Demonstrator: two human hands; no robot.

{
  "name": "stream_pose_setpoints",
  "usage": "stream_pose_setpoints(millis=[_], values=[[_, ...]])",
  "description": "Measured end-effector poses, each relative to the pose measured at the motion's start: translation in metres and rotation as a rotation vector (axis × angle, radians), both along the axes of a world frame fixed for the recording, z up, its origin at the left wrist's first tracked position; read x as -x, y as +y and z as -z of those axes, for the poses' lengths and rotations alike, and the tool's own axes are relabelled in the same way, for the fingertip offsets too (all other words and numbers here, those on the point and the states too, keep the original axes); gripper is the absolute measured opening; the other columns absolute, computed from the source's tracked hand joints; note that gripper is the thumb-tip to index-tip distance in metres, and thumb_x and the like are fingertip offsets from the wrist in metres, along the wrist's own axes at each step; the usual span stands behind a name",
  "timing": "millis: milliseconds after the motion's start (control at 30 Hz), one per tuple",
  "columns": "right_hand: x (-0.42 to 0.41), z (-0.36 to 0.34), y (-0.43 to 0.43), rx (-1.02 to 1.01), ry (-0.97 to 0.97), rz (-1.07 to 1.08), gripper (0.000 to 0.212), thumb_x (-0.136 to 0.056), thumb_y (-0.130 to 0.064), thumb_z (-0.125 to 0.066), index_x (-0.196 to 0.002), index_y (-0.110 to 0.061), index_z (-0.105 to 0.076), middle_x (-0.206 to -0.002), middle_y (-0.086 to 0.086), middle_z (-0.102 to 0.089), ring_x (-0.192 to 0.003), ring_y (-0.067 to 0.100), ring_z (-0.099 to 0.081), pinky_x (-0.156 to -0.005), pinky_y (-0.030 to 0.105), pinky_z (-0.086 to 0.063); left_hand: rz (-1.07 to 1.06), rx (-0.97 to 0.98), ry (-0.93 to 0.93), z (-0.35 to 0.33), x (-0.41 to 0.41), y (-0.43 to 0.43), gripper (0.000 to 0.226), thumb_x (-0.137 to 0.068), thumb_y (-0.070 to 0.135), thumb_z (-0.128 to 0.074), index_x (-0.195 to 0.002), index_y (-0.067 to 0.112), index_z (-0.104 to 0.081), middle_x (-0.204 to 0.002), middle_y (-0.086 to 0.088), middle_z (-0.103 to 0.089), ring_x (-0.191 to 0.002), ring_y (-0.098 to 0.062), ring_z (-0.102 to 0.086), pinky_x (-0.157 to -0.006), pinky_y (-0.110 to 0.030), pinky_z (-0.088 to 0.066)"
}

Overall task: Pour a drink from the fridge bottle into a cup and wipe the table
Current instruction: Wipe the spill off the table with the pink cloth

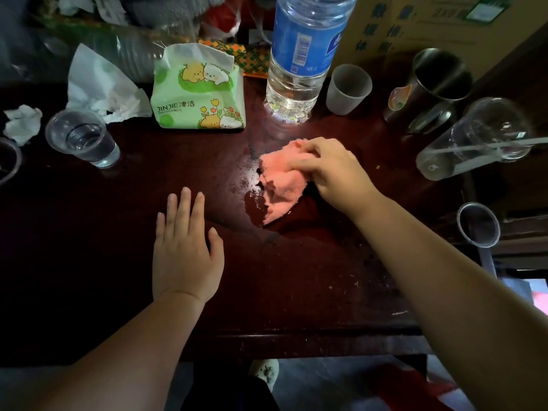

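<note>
My right hand (332,170) grips a crumpled pink cloth (280,185) and presses it onto the dark wooden table (89,226), beside a small wet puddle (252,204). Flat on the table, fingers spread, lies my left hand (185,250), holding nothing. A large clear water bottle (299,57) with a blue label stands behind the cloth, a little water in its base. A clear plastic cup (84,137) holding water stands at the left. A frosted empty cup (347,89) is just right of the bottle.
A green tissue pack (198,93) stands behind my left hand, with crumpled tissues (100,90) to its left. Metal cups (433,87), a tall clear tumbler (474,140) and another metal cup (478,223) crowd the right edge. A cardboard box (430,22) is behind.
</note>
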State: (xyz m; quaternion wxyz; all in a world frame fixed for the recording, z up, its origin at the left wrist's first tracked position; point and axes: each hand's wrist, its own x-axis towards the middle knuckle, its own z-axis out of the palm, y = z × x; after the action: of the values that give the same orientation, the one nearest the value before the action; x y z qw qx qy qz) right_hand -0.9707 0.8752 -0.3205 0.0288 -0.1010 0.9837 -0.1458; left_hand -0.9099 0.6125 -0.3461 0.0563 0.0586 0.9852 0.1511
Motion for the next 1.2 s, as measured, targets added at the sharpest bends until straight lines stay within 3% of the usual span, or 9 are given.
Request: stream_pose_setpoints(millis=[267,500,600,700,900,967,1033,1100,1200], values=[[-0.024,-0.005,0.029,-0.018,-0.014,0.375,0.053,-0.081,-0.001,-0.051,-0.12,-0.035,-0.063,-0.125,0.006,-0.051,-0.115,0.031,-0.043,-0.086,0.045,-0.042,0.004,-0.003,0.007,0.001,-0.001,-0.001,0.057,-0.096,0.025,-0.037,-0.149,0.011,-0.022,-0.158,-0.008,-0.012,-0.147,-0.021,-0.002,-0.119,-0.04,-0.004],[-0.064,-0.007,0.028,-0.068,-0.069,0.618,0.047,-0.089,-0.016,-0.049,-0.132,-0.035,-0.051,-0.126,0.009,-0.044,-0.114,0.032,-0.038,-0.09,0.051,-0.042,0.006,-0.007,0.035,0.002,0.0,-0.001,0.061,-0.091,0.032,-0.024,-0.148,0.01,-0.024,-0.157,-0.01,-0.017,-0.146,-0.024,-0.006,-0.119,-0.039,-0.004],[-0.083,-0.006,0.024,-0.112,-0.083,0.67,0.045,-0.093,-0.024,-0.047,-0.137,-0.031,-0.046,-0.127,0.011,-0.042,-0.112,0.032,-0.037,-0.081,0.044,-0.045,0.009,-0.017,0.032,0.002,0.0,-0.001,0.061,-0.091,0.031,-0.027,-0.148,0.01,-0.025,-0.157,-0.011,-0.017,-0.146,-0.025,-0.007,-0.119,-0.039,-0.004],[-0.102,-0.005,0.014,-0.139,-0.077,0.725,0.045,-0.095,-0.029,-0.045,-0.139,-0.025,-0.045,-0.124,0.011,-0.043,-0.11,0.031,-0.038,-0.07,0.034,-0.038,0.007,-0.029,0.031,0.002,0.0,-0.001,0.056,-0.095,0.023,-0.038,-0.148,0.009,-0.025,-0.157,-0.012,-0.018,-0.146,-0.026,-0.008,-0.119,-0.041,-0.005],[-0.122,-0.004,-0.01,-0.222,-0.083,0.68,0.05,-0.094,-0.032,-0.028,-0.134,-0.009,-0.045,-0.115,0.016,-0.049,-0.101,0.034,-0.045,-0.071,0.038,-0.04,0.006,-0.018,0.022,0.001,0.0,0.0,0.058,-0.095,0.022,-0.04,-0.149,0.01,-0.024,-0.157,-0.011,-0.016,-0.146,-0.025,-0.006,-0.119,-0.041,-0.005],[-0.12,-0.01,0.0,-0.177,-0.089,0.642,0.045,-0.096,-0.028,-0.033,-0.136,-0.011,-0.046,-0.115,0.014,-0.05,-0.105,0.032,-0.046,-0.078,0.039,-0.042,0.005,-0.012,0.024,0.001,-0.001,0.0,0.058,-0.095,0.023,-0.039,-0.149,0.01,-0.023,-0.158,-0.011,-0.015,-0.146,-0.025,-0.006,-0.119,-0.041,-0.006],[-0.116,-0.019,0.014,-0.109,0.049,0.54,0.041,-0.096,-0.023,-0.04,-0.133,-0.011,-0.051,-0.118,0.014,-0.051,-0.108,0.032,-0.047,-0.088,0.042,-0.044,0.004,-0.009,0.024,0.001,-0.001,0.0,0.058,-0.095,0.023,-0.039,-0.149,0.01,-0.023,-0.158,-0.01,-0.015,-0.146,-0.024,-0.006,-0.119,-0.041,-0.006],[-0.111,-0.019,0.026,-0.095,0.106,0.37,0.046,-0.095,-0.025,-0.039,-0.138,-0.011,-0.045,-0.135,0.012,-0.045,-0.124,0.028,-0.041,-0.105,0.038,-0.036,0.005,-0.007,0.028,0.001,0.0,0.0,0.058,-0.095,0.023,-0.039,-0.149,0.01,-0.023,-0.158,-0.01,-0.015,-0.147,-0.024,-0.005,-0.119,-0.041,-0.005],[-0.102,0.0,0.027,-0.055,-0.046,0.243,0.061,-0.095,-0.037,-0.025,-0.149,-0.008,-0.022,-0.155,0.01,-0.022,-0.145,0.023,-0.014,-0.119,0.038,-0.013,0.005,-0.007,0.028,0.002,-0.001,0.001,0.058,-0.095,0.024,-0.038,-0.149,0.011,-0.022,-0.158,-0.01,-0.014,-0.147,-0.024,-0.005,-0.119,-0.04,-0.005]])
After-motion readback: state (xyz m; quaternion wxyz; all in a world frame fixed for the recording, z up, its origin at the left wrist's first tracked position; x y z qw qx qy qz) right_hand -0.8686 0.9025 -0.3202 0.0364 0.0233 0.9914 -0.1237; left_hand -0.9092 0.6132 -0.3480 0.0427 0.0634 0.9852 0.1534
